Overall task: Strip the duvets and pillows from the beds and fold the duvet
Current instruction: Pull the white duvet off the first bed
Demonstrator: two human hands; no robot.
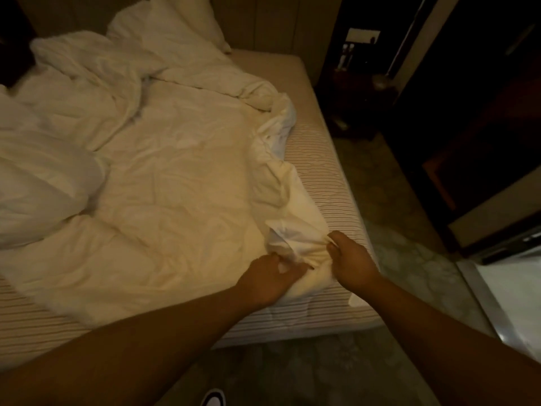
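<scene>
no readable text, labels or signs

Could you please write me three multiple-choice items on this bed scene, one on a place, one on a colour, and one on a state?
1. Where are the two hands working on the duvet?
A. At the head of the bed
B. At its corner near the bed's near right corner
C. On the floor

2. What does the bare mattress surface look like?
A. Plain black
B. Solid green
C. Pale with thin stripes

3. What state is the duvet in?
A. Crumpled and spread over the bed
B. Folded into a neat square
C. Rolled up on the floor

Answers:
1. B, since the left hand and right hand both pinch the duvet at its corner by the bed's near right corner.
2. C, since the mattress shows fine stripes where it lies uncovered.
3. A, since the duvet lies wrinkled across the bed, with a pillow still at the head.
</scene>
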